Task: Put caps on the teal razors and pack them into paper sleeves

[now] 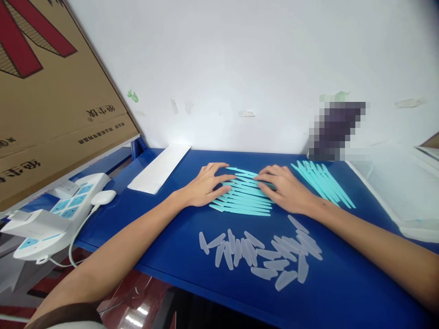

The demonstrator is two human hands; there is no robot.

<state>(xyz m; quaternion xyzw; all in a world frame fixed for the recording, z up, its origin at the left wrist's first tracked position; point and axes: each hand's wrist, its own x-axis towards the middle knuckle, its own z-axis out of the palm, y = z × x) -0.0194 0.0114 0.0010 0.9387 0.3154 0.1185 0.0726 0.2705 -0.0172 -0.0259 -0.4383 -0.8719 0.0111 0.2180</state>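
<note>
A row of thin turquoise sticks that look like eyebrow razors (243, 201) lies side by side on the blue table. My left hand (204, 186) rests at the row's left ends, fingers spread and touching the upper razors. From the other side, my right hand (290, 189) reaches over the right ends with its fingers apart and slightly bent; neither hand lifts anything. Beyond my right hand lies a second bunch of turquoise razors (322, 183), slanted. Nearer to me are scattered several translucent blade caps (247, 251), some overlapping.
A white strip-shaped box (161, 168) lies at the table's back left. On the left are a white power strip (77, 201) with chargers and a large cardboard box (61, 91). A translucent plastic bin (398, 187) stands at the right. The white wall (219, 82) closes off the back.
</note>
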